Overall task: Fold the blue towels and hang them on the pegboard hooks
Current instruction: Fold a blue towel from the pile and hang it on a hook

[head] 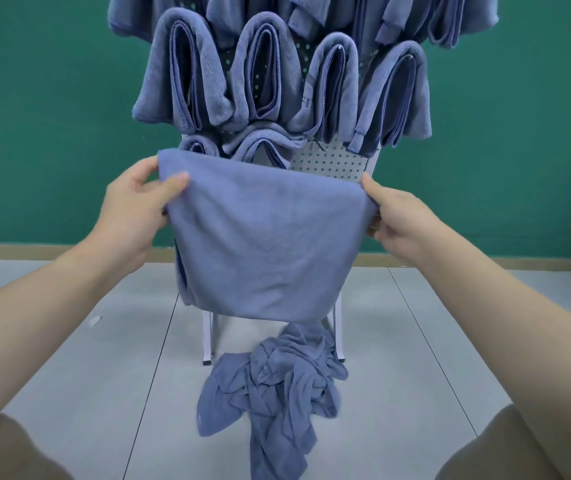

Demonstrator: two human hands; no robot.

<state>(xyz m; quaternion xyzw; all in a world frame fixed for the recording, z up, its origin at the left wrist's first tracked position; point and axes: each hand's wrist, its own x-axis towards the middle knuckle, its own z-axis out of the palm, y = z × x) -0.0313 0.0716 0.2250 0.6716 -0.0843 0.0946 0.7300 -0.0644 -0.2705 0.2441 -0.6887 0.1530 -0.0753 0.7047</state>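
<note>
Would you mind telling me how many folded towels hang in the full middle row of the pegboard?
4, side by side: far left towel, second towel, third towel, far right towel. More hang above, cut off by the frame, and below, partly hidden behind the held towel.

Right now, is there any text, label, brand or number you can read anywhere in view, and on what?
None can be read.
A small sewn tag on one hanging towel shows dark marks, too blurred to read.
The held towel, the pegboard, the towel pile on the floor and the green wall show no writing.
</note>
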